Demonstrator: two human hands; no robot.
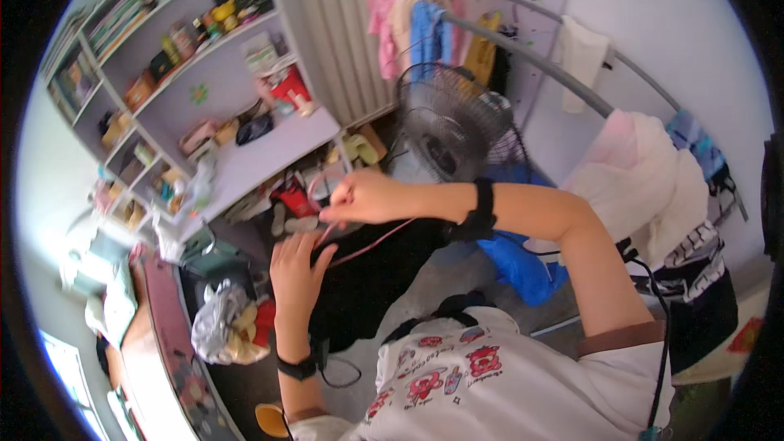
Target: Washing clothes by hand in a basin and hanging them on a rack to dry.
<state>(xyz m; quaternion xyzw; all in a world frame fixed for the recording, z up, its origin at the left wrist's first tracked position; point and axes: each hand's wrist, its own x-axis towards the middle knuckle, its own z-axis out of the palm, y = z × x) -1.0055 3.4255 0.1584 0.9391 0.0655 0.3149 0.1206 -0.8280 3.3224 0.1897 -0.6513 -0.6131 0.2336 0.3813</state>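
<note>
A thin pink cord [373, 246] runs between my hands over a large black cloth-like thing [361, 294]. My right hand [367, 197] is closed on the cord, with a pink loop standing out beyond its fingers. Lower left, my left hand [301, 266] touches the cord, back of the hand up, thumb apart from the fingers; its palm side is hidden, so its grip cannot be told. From the left hand, one stretch of cord slants up right and passes beneath my right forearm. Both wrists wear black bands.
A black fan [453, 122] stands beyond my right forearm. A shelf unit with a desk [269, 156] is at upper left. Clothes hang on a metal rail [533, 64]. A blue bag [523, 269] and a silvery-grey bag [220, 324] lie low on either side.
</note>
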